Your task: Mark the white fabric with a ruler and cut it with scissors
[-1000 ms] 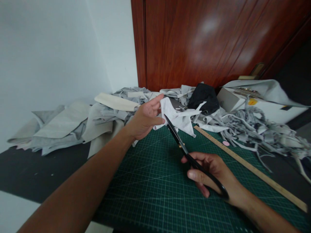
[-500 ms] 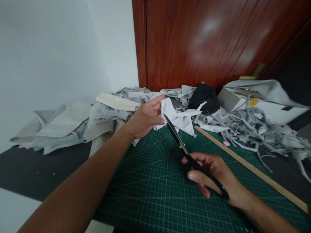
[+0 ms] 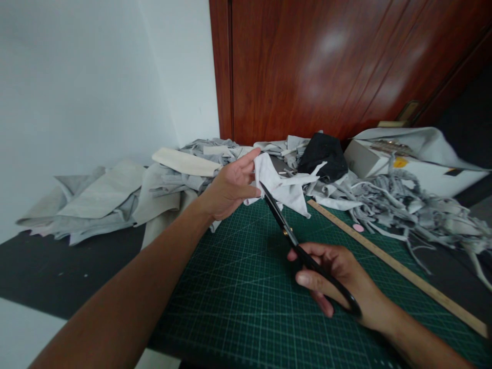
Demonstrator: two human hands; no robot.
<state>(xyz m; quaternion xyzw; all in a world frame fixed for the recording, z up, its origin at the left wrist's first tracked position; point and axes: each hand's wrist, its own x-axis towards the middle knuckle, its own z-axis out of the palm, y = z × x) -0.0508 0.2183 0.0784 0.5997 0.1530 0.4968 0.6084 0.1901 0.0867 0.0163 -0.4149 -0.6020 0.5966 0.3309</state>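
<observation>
My left hand (image 3: pixel 233 188) pinches the left edge of a white fabric piece (image 3: pixel 292 193) between thumb and fingers, above the far part of a green cutting mat (image 3: pixel 246 292). The fabric hangs to the right, with a narrow strip sticking out. In my right hand (image 3: pixel 336 274) is a pair of black-handled scissors (image 3: pixel 285 229), my fingers through and around the handles. The blades point up and left, almost together, and their tips meet the fabric close to my left thumb.
A wooden ruler (image 3: pixel 392 264) lies slantwise on the mat's right side, beside a pink disc (image 3: pixel 358 227). Tangled grey fabric strips (image 3: pixel 415 205) heap up at right before a white box (image 3: pixel 434 166). Black cloth (image 3: pixel 323 156) sits behind. Cut fabric sheets (image 3: pixel 103 192) pile at left against the wall.
Almost nothing differs. Both hands, the scissors and the white fabric stay practically where they were; the fabric's upper edge sits very slightly higher.
</observation>
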